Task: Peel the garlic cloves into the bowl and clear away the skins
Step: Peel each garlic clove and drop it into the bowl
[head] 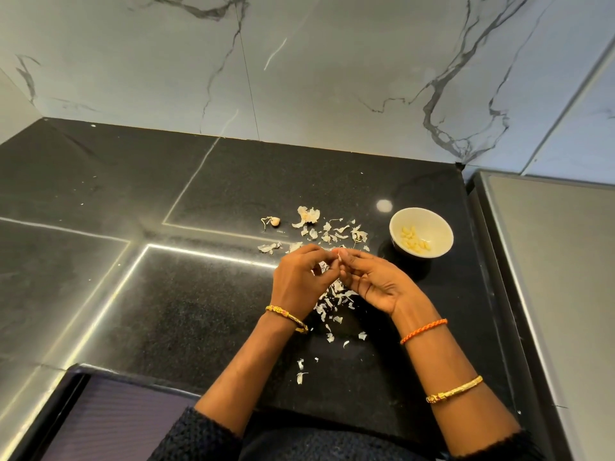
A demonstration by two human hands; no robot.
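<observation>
- A garlic clove [338,255] is pinched between the fingers [324,252] of both hands, just above the bench [199,311].
- The left hand [301,277] and right hand [372,281] are brought together, fingers curled on the clove.
- Skins [332,301] are scattered beneath and beyond the hands.
- An unpeeled clove [275,221] is seen further back.
- Peeled cloves [412,241] are held in the white bowl [442,234], to the right.
</observation>
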